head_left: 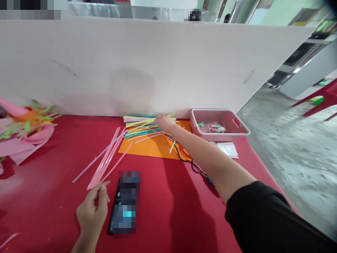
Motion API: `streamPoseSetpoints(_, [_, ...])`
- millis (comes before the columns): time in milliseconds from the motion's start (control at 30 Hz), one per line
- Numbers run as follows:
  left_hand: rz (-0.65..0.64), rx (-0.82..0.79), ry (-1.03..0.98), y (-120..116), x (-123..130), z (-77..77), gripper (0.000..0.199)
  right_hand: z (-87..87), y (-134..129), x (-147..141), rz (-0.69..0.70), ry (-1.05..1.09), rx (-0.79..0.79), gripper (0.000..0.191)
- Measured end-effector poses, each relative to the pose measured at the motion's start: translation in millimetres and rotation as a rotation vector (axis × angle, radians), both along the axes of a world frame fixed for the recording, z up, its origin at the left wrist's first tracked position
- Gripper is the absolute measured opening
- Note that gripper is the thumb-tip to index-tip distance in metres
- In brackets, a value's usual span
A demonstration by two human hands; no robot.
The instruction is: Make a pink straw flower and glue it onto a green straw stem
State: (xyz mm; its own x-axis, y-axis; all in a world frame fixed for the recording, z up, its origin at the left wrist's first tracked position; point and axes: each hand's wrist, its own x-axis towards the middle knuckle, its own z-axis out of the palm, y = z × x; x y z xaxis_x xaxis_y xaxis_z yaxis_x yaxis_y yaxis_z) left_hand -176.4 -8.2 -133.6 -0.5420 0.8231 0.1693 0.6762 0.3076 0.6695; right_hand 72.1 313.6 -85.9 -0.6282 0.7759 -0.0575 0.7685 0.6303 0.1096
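My right hand (pixel 165 123) reaches to the far side of the red table and touches a pile of coloured paper strips (pixel 142 131), yellow, blue and pink, lying on an orange sheet (pixel 155 150). Its fingertips are too small to make out. Near the front left, my left hand (pixel 95 203) has thumb and fingers pressed together, at the lower end of a bunch of pink strips (pixel 106 161); whether anything is between them I cannot make out. A phone (pixel 123 203) lies just right of my left hand.
A pink basket (pixel 221 134) with small pieces stands at the back right, with white packets (pixel 229 149) before it. Cables (pixel 193 163) lie under my right forearm. Pink paper crafts (pixel 28 140) sit at the left. A white partition (pixel 158 70) closes the table's back.
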Motion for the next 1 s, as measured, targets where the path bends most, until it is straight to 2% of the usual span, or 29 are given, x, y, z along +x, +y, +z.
streamPoseSetpoints(233, [0.050,0.006,-0.037,6,0,1.5,0.040,-9.0,33,-8,-0.029,0.030,0.124,0.034])
streamPoseSetpoints(433, [0.053,-0.004,-0.019,8,1,3.1,0.040,-6.9,45,-2,-0.066,0.075,0.152,0.035])
streamPoseSetpoints(600, [0.031,0.001,-0.036,8,-2,2.3,0.040,-4.6,42,9,-0.062,0.108,0.156,0.035])
streamPoseSetpoints(767, [0.024,0.030,-0.044,9,0,3.6,0.038,-5.5,34,12,0.022,0.052,0.035,0.034])
streamPoseSetpoints(900, [0.023,0.014,-0.069,9,0,2.9,0.038,-1.5,18,5,-0.005,0.049,0.020,0.036])
streamPoseSetpoints(1000, [0.001,-0.004,-0.074,9,-3,1.2,0.038,5.9,2,0,0.000,0.034,-0.077,0.036])
